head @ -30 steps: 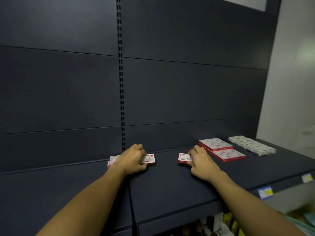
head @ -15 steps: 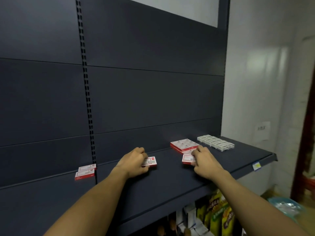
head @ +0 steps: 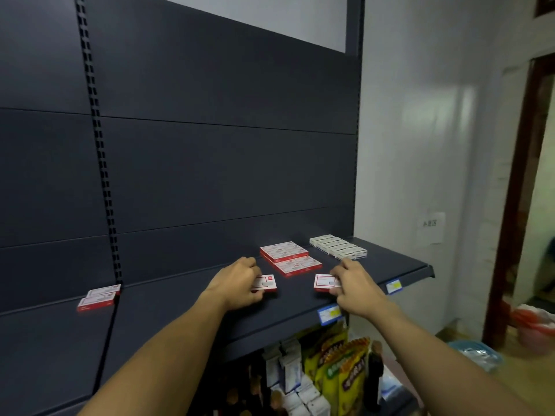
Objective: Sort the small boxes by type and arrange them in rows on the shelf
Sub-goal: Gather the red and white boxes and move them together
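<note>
On the dark shelf (head: 180,319) my left hand (head: 237,283) grips a small red-and-white box (head: 267,284) lying flat. My right hand (head: 354,286) pinches a second red-and-white box (head: 322,282) a little to the right. Just behind them lies a group of red-and-white boxes (head: 289,259) set in rows. Further right a row of several white boxes (head: 338,247) runs toward the back panel. Two more red-and-white boxes (head: 99,298) lie far left on the shelf, away from both hands.
The dark back panel (head: 210,175) rises behind the shelf. Blue price tags (head: 329,314) sit on its front edge. Below, a lower shelf holds yellow-green bags (head: 336,367) and small white cartons (head: 294,382). A white wall and doorway lie to the right, with a blue basin (head: 477,355) on the floor.
Both hands have slid their boxes rightward along the shelf toward the red-and-white group. Two boxes stay behind at the far left. The camera view has turned right.
</note>
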### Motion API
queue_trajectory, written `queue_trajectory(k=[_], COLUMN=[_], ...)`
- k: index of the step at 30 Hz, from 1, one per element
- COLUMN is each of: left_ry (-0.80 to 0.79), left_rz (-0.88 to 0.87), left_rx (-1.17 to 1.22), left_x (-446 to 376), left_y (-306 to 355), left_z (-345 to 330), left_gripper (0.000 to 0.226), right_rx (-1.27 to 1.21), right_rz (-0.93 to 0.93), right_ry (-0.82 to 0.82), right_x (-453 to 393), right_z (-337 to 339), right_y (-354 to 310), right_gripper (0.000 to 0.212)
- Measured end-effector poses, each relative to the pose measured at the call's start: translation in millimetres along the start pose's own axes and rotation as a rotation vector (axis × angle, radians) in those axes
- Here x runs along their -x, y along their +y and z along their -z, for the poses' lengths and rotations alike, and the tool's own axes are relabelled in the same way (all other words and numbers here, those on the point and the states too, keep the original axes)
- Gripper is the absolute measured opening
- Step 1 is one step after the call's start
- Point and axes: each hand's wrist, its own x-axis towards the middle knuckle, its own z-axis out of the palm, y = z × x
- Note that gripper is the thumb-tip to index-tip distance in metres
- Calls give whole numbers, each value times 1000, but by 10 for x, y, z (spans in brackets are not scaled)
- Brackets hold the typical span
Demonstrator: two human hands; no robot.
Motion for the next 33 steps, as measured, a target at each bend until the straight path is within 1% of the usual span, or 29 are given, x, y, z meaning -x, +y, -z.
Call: queue_trajectory(k=[4,8,12,15,22,26,30,33], left_ry=[22,46,66,68,89,60,3,-1], left_rz=[15,9,7,13,57,62,88,91], left_rx=[7,19,25,16,31,-1,-41,-64], left_x=[-105,-206,-299,-351,-567,-686,-874,-1054], left_y=[330,619,778,859,817,722,543,470], left_z=[-42,-68,-129,-147,-270,-368,-463,-502], left_gripper=[45,44,52,51,47,48,53,48], right_rx=[19,22,34,30,3,-23,-30,-20], right_rz=[-18,5,25,29,60,74,127,144], right_ry=[-4,10,14,2,0,10,1,10], right_x=[96,139,132,109,-102,-348,-640,-933], right_z=[105,188,236,232,106,-13,-177,-240], right_y=[281,548,758,851,1004,1020,1031,1098], right_gripper=[51,49,48,50,48,46,48,46])
